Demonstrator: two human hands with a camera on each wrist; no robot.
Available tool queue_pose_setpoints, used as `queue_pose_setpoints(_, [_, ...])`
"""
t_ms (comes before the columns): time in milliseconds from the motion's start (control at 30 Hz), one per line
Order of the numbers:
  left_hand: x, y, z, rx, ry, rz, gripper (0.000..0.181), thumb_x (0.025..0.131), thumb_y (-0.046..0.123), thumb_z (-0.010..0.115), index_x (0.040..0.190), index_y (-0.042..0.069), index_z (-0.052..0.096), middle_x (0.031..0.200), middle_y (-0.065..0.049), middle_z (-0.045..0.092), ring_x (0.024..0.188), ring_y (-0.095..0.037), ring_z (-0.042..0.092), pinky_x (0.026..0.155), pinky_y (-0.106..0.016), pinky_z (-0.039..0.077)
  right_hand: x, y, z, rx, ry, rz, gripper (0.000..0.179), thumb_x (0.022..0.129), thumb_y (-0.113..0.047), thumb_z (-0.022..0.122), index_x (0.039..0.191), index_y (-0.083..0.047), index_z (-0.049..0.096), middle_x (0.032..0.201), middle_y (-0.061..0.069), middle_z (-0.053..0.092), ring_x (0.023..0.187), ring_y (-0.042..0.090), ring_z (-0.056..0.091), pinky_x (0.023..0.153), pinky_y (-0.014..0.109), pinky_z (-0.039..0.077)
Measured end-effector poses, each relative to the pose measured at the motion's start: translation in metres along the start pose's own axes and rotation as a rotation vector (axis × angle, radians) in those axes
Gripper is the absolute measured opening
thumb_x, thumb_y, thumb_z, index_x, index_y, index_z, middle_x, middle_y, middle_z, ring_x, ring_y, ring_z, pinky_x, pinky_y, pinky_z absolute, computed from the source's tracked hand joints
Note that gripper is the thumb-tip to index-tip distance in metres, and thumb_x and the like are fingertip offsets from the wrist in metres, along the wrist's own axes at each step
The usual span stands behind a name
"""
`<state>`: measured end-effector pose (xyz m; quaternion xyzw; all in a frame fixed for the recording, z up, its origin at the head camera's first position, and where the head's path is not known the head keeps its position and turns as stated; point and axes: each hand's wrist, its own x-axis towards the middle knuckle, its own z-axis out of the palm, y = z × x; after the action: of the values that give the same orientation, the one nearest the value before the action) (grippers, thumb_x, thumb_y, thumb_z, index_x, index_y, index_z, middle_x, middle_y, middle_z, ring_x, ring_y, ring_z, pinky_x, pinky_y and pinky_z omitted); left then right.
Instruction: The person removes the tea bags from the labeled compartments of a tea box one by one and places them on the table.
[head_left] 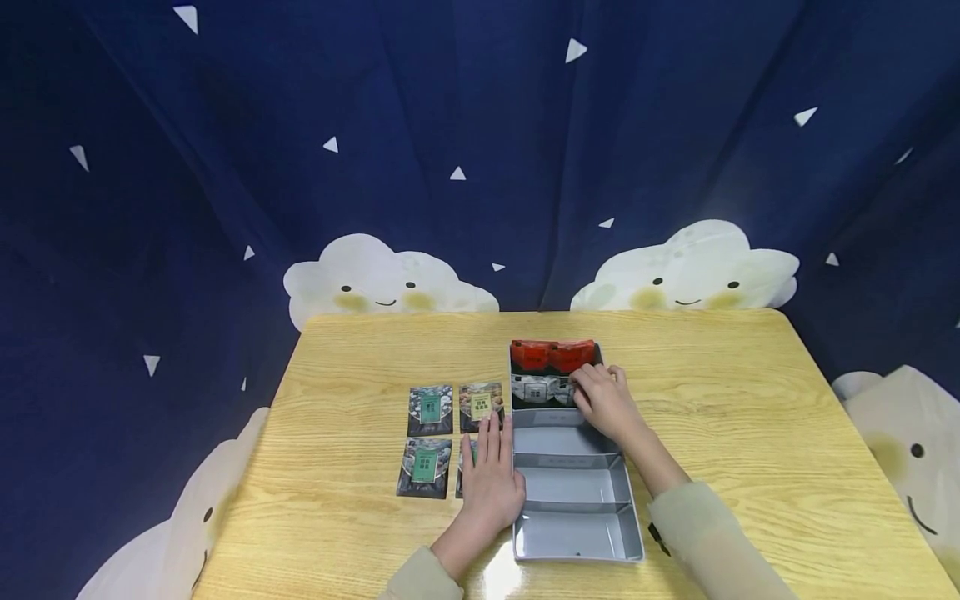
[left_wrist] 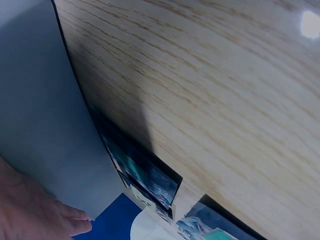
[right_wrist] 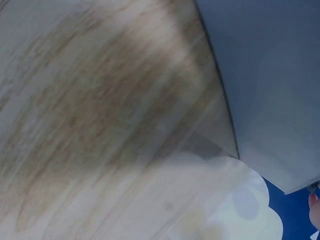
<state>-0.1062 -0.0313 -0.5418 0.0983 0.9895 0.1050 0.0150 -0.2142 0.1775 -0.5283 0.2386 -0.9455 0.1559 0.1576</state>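
Note:
A grey divided box [head_left: 573, 546] stands on the wooden table. Red packets [head_left: 534, 357] stand in its far compartment, and grey-white packets [head_left: 536, 390] in the second. My right hand [head_left: 606, 402] reaches over the box's right wall, with curled fingers pinching the top of the right-hand grey-white packet; its fingertips are partly hidden. My left hand [head_left: 491, 483] lies along the box's left wall with straight fingers. Beneath them is a mostly covered packet [head_left: 461, 475]; a yellow-labelled packet [head_left: 481, 402] lies at the fingertips. Two green-labelled packets [head_left: 431, 410] lie further left.
Nearer compartments of the box [head_left: 570, 475] have bare floors, split by upright dividers. The wooden table [head_left: 720, 400] extends to both sides. Behind it hangs a dark blue curtain [head_left: 510, 100] with clouds and white triangles.

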Motion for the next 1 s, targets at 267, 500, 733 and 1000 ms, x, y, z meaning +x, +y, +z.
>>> queue_pose_setpoints(267, [0.000,0.000,-0.002,-0.008,-0.007,-0.004,0.070,0.089,0.026,0.045,0.147,0.007,0.012,0.152,-0.014,0.010,0.139,-0.029,0.008,0.108,-0.053,0.006,0.006,-0.006,-0.028,0.078,0.072,0.028,0.013,0.083,-0.009,0.050,0.092,-0.009,0.060,0.089,0.004,0.059,0.085,0.025,0.053,0.085,0.052,0.029])
queue_pose_setpoints(500, [-0.001,0.000,-0.002,-0.027,-0.009,-0.004,0.070,0.089,0.024,0.044,0.148,0.008,0.010,0.153,-0.013,0.009,0.140,-0.028,0.006,0.108,-0.053,0.005,0.015,-0.008,-0.061,0.133,0.210,0.069,0.014,0.082,-0.008,0.047,0.090,-0.007,0.059,0.084,0.007,0.057,0.078,0.025,0.048,0.083,0.053,0.026])
queue_pose_setpoints(733, [0.000,0.000,-0.002,-0.010,-0.009,-0.005,0.069,0.089,0.025,0.043,0.147,0.008,0.011,0.153,-0.012,0.006,0.139,-0.028,0.008,0.108,-0.053,0.006,0.016,0.013,-0.078,0.161,0.294,0.143,0.014,0.082,-0.007,0.045,0.088,-0.004,0.058,0.087,0.012,0.058,0.081,0.030,0.047,0.084,0.053,0.024])
queue_pose_setpoints(1000, [0.000,0.000,-0.001,-0.005,0.004,-0.002,0.069,0.089,0.025,0.043,0.148,0.008,0.011,0.152,-0.013,0.011,0.139,-0.028,0.010,0.108,-0.053,0.009,0.001,0.049,-0.070,0.108,0.212,0.289,0.016,0.086,-0.007,0.043,0.094,0.000,0.055,0.092,0.017,0.056,0.088,0.035,0.047,0.088,0.057,0.021])
